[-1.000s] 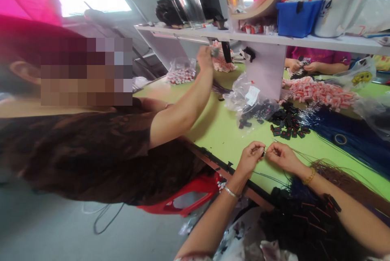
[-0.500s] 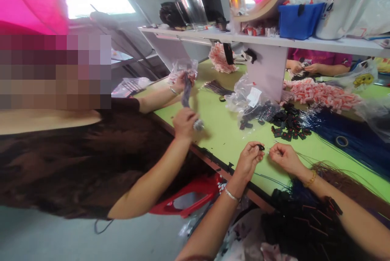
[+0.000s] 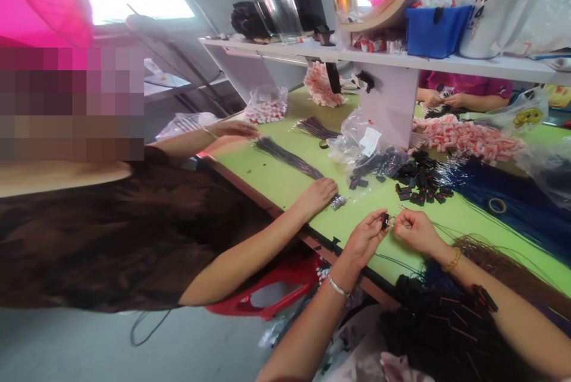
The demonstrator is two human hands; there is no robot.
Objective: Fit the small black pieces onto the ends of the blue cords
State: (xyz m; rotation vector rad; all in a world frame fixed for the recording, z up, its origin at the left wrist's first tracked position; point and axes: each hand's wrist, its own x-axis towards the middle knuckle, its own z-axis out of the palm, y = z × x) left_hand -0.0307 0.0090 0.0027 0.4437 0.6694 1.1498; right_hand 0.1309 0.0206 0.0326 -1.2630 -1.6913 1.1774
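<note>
The black connector (image 3: 385, 221) sits over the tabletop (image 3: 350, 215), just inside the near edge (image 3: 378, 290), which the left wrist crosses. Green surface shows between the hands and the pile of black connectors (image 3: 422, 177) on the far side; blue wires (image 3: 504, 194) and brown wires (image 3: 495, 257) bound the space to the right.

The connector is pinched at the fingertips of the left hand (image 3: 366, 237), its body facing the right hand (image 3: 416, 231). The right hand's fingers are curled together on a thin wire (image 3: 392, 217), its tip near the connector; contact between the two is too small to confirm.

Compared with half a second earlier, the connector is turned more upright. At left, the co-worker's grey wire bundle (image 3: 289, 157), then held up, now lies on the tabletop, one co-worker's hand (image 3: 319, 194) over its near end.
</note>
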